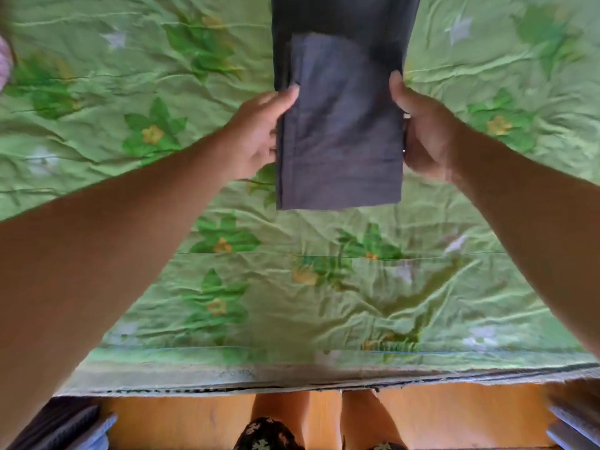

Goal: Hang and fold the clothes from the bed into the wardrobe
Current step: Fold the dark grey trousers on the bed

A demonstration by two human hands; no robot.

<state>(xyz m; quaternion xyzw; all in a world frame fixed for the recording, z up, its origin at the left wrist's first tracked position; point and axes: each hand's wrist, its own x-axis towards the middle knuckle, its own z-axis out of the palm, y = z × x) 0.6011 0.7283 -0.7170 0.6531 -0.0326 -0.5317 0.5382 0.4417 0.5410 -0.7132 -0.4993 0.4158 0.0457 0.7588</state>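
Observation:
A dark grey pair of trousers (341, 125) lies lengthwise on the bed, its near leg end lifted and folded back over the rest. My left hand (259, 131) grips the left edge of that folded end, thumb on top. My right hand (425, 128) grips the right edge the same way. The far part of the garment runs out of the top of the frame.
The bed is covered by a wrinkled green sheet (324, 303) with a leaf and flower print. Its near edge sits over a wooden bed frame (324, 414). A pink cloth (5, 63) shows at the far left. My legs stand against the bed.

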